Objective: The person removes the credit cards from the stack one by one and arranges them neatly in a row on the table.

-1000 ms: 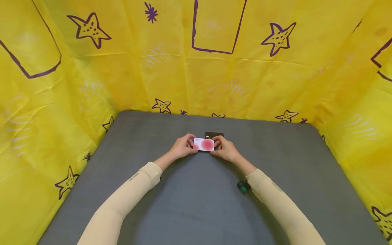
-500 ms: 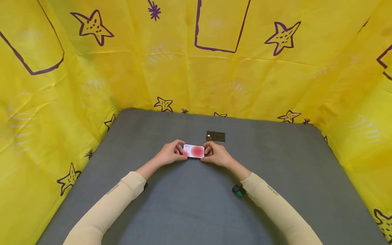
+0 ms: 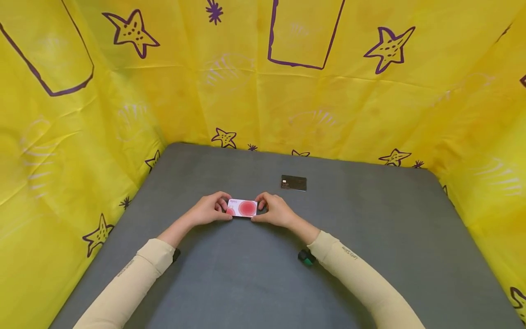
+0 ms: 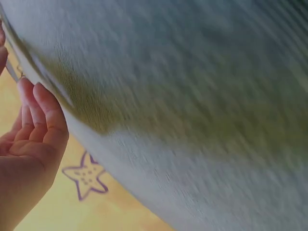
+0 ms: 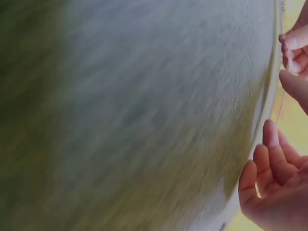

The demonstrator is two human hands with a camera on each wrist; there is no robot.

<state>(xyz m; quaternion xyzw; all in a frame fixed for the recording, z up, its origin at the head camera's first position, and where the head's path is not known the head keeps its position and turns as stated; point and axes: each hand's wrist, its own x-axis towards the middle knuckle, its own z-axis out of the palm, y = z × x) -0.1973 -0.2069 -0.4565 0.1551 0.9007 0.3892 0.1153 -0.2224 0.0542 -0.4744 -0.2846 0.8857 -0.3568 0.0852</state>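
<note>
A white card [image 3: 241,208] with pink-red circles is pinched between both hands in the head view, its printed face toward the camera. My left hand [image 3: 210,208] grips its left edge, thumb below and fingers above. On the opposite edge, my right hand [image 3: 276,211] pinches it the same way. The left wrist view has the left hand [image 4: 36,132] at its left border, close to the grey surface. In the right wrist view, the right hand [image 5: 279,180] shows with curved fingers, and the card appears only as a thin edge.
Beyond the right hand a black card [image 3: 293,183] marked VIP, with a chip, lies on the grey table [image 3: 370,219]. Yellow cloth [image 3: 263,100] printed with purple starfish encloses the table's back and sides. A dark device [image 3: 306,257] is at the right wrist.
Both hands have carried the white card to the left and toward the person, away from the black card. The black card, partly covered earlier, now shows fully.
</note>
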